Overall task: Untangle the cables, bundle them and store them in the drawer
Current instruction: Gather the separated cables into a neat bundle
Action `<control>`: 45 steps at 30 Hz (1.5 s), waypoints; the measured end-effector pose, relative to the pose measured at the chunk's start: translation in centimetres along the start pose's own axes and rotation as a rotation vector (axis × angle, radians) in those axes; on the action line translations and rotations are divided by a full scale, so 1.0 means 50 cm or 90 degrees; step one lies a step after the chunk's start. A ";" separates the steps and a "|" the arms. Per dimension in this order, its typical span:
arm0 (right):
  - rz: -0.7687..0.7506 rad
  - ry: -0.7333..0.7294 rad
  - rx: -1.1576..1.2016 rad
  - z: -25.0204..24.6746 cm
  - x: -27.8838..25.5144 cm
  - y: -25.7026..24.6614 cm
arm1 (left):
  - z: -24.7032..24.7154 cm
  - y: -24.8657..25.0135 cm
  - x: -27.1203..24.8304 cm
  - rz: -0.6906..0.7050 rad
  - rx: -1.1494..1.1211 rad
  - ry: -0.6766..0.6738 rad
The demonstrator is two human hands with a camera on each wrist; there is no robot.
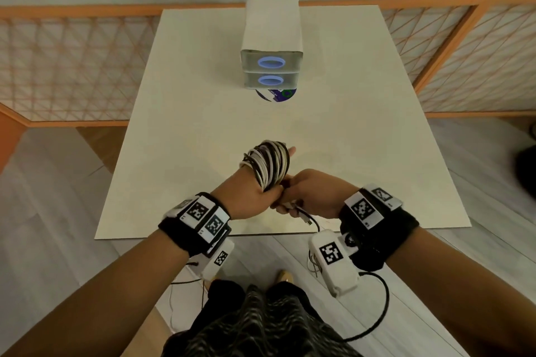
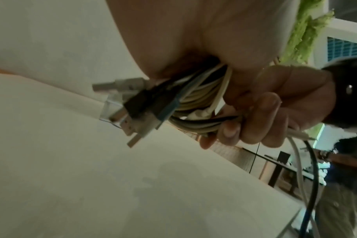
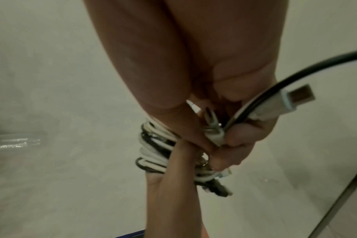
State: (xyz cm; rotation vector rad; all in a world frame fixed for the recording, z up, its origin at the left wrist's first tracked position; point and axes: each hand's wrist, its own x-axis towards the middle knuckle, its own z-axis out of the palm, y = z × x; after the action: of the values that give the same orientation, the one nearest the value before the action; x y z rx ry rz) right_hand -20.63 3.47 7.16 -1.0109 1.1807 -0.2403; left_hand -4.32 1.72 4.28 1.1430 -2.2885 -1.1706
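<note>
A coil of white and black cables is wound around the fingers of my left hand above the near part of the white table. Its thumb presses on the coil, and several USB plugs stick out under the palm. My right hand meets the left and grips the loose cable ends. A white USB plug and a black cable stick out of its fist. The white drawer unit stands at the far middle, with both blue-handled drawers closed.
A round printed disc lies partly under the drawer unit's front. Orange wooden lattice railings run behind and beside the table. Thin wires hang from the wrist cameras below the table's near edge.
</note>
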 end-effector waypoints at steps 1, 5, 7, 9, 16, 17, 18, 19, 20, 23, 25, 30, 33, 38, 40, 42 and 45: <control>0.007 -0.013 0.027 -0.004 0.002 0.001 | 0.002 -0.009 -0.002 0.001 0.012 -0.037; 0.010 -0.023 0.160 -0.010 0.009 -0.001 | 0.014 -0.040 -0.002 0.011 0.218 -0.058; -0.007 0.036 0.047 -0.002 0.010 -0.003 | 0.016 -0.047 0.012 0.087 0.290 -0.012; 0.002 0.088 -0.136 0.006 0.008 0.003 | 0.018 -0.062 0.023 0.078 0.374 -0.004; -0.213 0.158 -0.391 -0.051 -0.008 -0.001 | -0.011 -0.075 -0.012 -0.278 -0.325 -0.183; -0.267 0.192 -0.377 -0.063 0.000 -0.007 | -0.013 -0.060 -0.017 -0.258 -0.393 -0.235; -0.315 0.215 -0.378 -0.068 0.009 -0.012 | -0.012 -0.042 -0.020 -0.242 -0.463 -0.264; -0.352 0.231 -0.389 -0.068 0.023 -0.012 | -0.008 -0.025 -0.020 -0.236 -0.532 -0.268; -0.374 0.246 -0.392 -0.065 0.036 -0.010 | -0.004 -0.011 -0.018 -0.235 -0.599 -0.251; -0.340 0.300 -0.335 -0.051 0.063 0.019 | 0.003 0.015 -0.009 -0.227 -0.778 -0.110; -0.277 0.280 -0.345 -0.039 0.070 0.053 | -0.005 0.021 -0.005 -0.198 -0.912 0.025; -0.166 0.146 -0.339 0.030 0.045 0.102 | -0.050 0.012 0.019 -0.235 -0.954 0.315; -0.206 0.101 -0.440 0.050 0.011 0.088 | -0.056 -0.014 0.020 -0.289 -0.769 0.327; -0.390 0.100 -0.600 0.042 -0.028 0.031 | -0.022 -0.028 0.003 -0.320 -0.487 0.169; -0.467 0.138 -0.596 0.024 -0.019 0.014 | 0.000 -0.014 -0.005 -0.292 -0.464 0.084; -0.477 0.162 -0.548 0.009 -0.010 0.008 | 0.016 -0.004 -0.013 -0.303 -0.525 0.007; -0.450 0.176 -0.428 -0.004 -0.007 0.008 | 0.022 0.001 -0.028 -0.315 -0.648 -0.109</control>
State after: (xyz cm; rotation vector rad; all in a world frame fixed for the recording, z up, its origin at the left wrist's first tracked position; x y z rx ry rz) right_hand -21.05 3.80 7.08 -2.0345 1.1288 -0.5733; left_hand -4.12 3.39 3.72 1.1744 -1.1262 -2.2801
